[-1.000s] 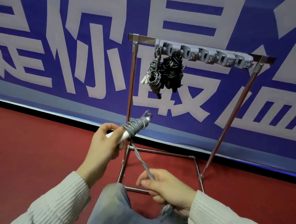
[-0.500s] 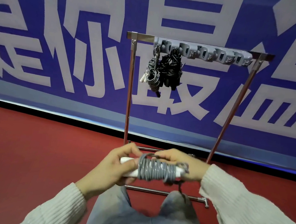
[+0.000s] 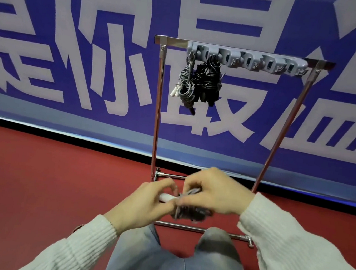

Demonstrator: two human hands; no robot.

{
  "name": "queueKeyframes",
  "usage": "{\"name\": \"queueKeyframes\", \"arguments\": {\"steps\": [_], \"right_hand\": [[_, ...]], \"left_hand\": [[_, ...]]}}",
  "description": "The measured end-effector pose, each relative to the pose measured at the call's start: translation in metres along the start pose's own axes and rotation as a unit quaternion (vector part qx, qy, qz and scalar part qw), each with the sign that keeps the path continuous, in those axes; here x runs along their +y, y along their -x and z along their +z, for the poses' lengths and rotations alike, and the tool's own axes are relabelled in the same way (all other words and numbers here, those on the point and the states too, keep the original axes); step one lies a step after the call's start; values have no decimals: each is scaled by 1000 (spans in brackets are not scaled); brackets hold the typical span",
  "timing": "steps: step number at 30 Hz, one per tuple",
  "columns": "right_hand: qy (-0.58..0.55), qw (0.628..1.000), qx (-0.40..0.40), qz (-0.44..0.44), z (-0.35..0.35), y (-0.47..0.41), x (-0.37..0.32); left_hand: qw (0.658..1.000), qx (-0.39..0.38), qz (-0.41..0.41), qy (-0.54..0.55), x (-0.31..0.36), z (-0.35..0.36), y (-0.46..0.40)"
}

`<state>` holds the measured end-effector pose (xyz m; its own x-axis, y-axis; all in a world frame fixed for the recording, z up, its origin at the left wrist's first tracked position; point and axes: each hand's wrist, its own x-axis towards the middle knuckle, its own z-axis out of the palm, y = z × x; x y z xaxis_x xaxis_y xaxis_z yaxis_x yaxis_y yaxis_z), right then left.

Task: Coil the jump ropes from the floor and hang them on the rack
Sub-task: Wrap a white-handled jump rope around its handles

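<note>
Your left hand (image 3: 144, 203) grips the white handle (image 3: 167, 197) of a grey jump rope (image 3: 189, 213), fingers curled round it so that only a short stretch of the handle shows between thumb and forefinger. Your right hand (image 3: 215, 193) sits just beside it, knuckles up, its fingers bent over the coiled bundle and pinching a strand of the cord at the top of the coil; the two hands nearly touch at the fingertips. The bundle itself is wound round the handle and bulges out below your right palm, blurred, so you cannot count the turns. All this is held in the air above your knees (image 3: 215, 238), in front of the lower bar of the metal rack (image 3: 157, 111). The rack stands on the red floor (image 3: 37, 186) close to a blue banner (image 3: 50, 46) printed with large pale characters. Across its top bar runs a grey strip of hooks (image 3: 255, 63). Two coiled ropes already hang at the strip's left end: a grey hung rope (image 3: 185, 85) with white handles on the outermost hook, and a black hung rope (image 3: 208, 83) right beside it, the two bundles touching. Both your arms wear pale ribbed sleeves (image 3: 292, 244).
</note>
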<state>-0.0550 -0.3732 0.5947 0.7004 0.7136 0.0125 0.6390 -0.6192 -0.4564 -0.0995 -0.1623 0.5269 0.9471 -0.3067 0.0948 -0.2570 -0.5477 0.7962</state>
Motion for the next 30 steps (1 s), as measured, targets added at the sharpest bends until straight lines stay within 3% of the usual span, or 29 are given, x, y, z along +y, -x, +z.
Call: {"name": "queueKeyframes", "arguments": {"steps": [3, 5, 8, 11, 14, 17, 20, 22, 24, 27, 30], "right_hand": [[-231, 972, -22, 15, -4, -5, 16], [-332, 943, -18, 26, 6, -4, 23], [-429, 902, -7, 49, 29, -1, 23], [-498, 862, -3, 98, 51, 9, 13], [-420, 904, -17, 83, 61, 20, 2], [-210, 976, -6, 65, 60, 24, -2], [-25, 998, 38, 35, 41, 22, 0], [0, 998, 55, 31, 22, 17, 4], [-31, 998, 45, 31, 8, 10, 9], [-172, 985, 13, 28, 0, 4, 19], [-283, 958, 18, 46, 10, 6, 19]], "left_hand": [[991, -61, 22, 115, 17, -5, 13], [984, -63, 36, 166, 25, -6, 17], [957, -5, 10, 288, 27, -6, 14], [891, 87, -43, 443, 28, -2, 6], [870, 203, -86, 441, 26, -3, -7], [907, 276, -104, 300, 5, -6, -16], [973, 222, -66, -19, -18, 1, -10], [985, 148, -30, -89, -21, 5, -2], [998, 55, 10, -41, -12, 6, 5], [986, -56, 9, 159, 7, 1, 13], [938, -24, -6, 347, 20, -3, 13]]}}
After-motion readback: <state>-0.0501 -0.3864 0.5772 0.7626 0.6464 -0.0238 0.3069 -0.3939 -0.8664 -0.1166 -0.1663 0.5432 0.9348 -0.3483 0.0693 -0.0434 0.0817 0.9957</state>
